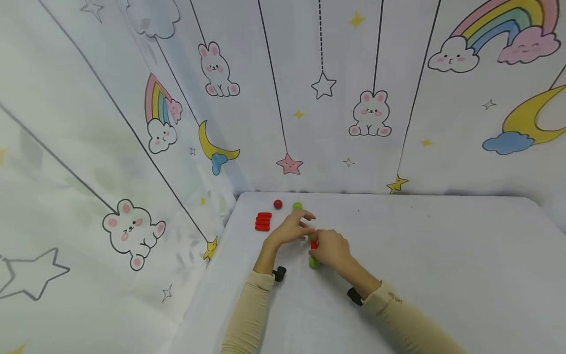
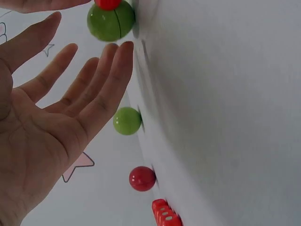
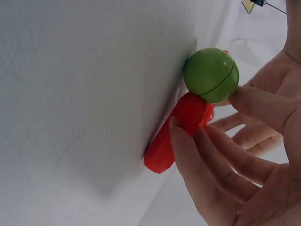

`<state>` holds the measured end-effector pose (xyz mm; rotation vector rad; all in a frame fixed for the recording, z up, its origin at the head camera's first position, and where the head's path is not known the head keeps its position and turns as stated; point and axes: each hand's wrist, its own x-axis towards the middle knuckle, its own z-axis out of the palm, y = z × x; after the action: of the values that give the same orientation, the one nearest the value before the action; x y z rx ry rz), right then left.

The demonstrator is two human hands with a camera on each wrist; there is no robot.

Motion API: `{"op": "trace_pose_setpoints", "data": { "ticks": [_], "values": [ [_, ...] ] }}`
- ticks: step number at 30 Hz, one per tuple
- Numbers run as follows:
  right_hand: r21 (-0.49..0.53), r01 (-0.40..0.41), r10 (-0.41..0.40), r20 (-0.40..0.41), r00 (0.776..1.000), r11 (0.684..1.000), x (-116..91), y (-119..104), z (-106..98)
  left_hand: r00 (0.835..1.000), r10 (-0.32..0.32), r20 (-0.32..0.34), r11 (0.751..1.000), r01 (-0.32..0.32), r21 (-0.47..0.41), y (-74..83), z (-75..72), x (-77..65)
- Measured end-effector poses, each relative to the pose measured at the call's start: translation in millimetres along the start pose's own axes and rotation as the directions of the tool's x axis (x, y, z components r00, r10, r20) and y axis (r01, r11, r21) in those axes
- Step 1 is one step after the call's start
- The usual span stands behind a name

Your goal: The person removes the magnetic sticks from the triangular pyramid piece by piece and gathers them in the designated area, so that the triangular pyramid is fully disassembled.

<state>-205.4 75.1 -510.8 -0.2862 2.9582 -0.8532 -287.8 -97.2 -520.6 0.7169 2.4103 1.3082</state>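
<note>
In the head view my right hand (image 1: 332, 247) grips a small assembly of toy building pieces, a green ball (image 1: 314, 262) at its near end. The right wrist view shows a red toy rod (image 3: 165, 143) meeting a green ball (image 3: 209, 73). One of that hand's fingertips lies along the rod and another touches the ball. My left hand (image 1: 291, 227) hovers just beside, its fingers loosely spread with nothing in them. The left wrist view shows its palm, fingertips just below a green ball with a red piece (image 2: 108, 4) against it.
Beyond the left hand a loose green ball (image 1: 297, 205) and a dark red ball (image 1: 277, 203) lie on the white-covered table (image 1: 424, 275). Several red rods (image 1: 263, 221) lie side by side at the left. A cartoon-printed cloth wall (image 1: 256, 137) rises behind the table.
</note>
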Motion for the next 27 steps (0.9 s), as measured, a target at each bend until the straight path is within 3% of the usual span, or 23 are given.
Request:
{"op": "trace_pose_setpoints", "data": {
  "ticks": [9, 16, 27],
  "values": [
    [0.015, -0.034, 0.034, 0.009, 0.999, 0.999, -5, 9, -4, 0.996, -0.067, 0.058, 0.997, 0.069, -0.034, -1.6, 12.5, -3.0],
    [0.069, -0.036, 0.035, 0.005, 0.999, 0.997, -7, 15, -6, 0.996, -0.076, 0.042, 0.995, 0.079, -0.064, -4.7, 14.7, -7.7],
    [0.126, 0.050, -0.038, -0.097, 0.995, 0.991, 0, 34, -2, 0.993, -0.114, 0.030, 0.988, 0.116, -0.099, -2.7, 18.0, -12.0]
  ]
}}
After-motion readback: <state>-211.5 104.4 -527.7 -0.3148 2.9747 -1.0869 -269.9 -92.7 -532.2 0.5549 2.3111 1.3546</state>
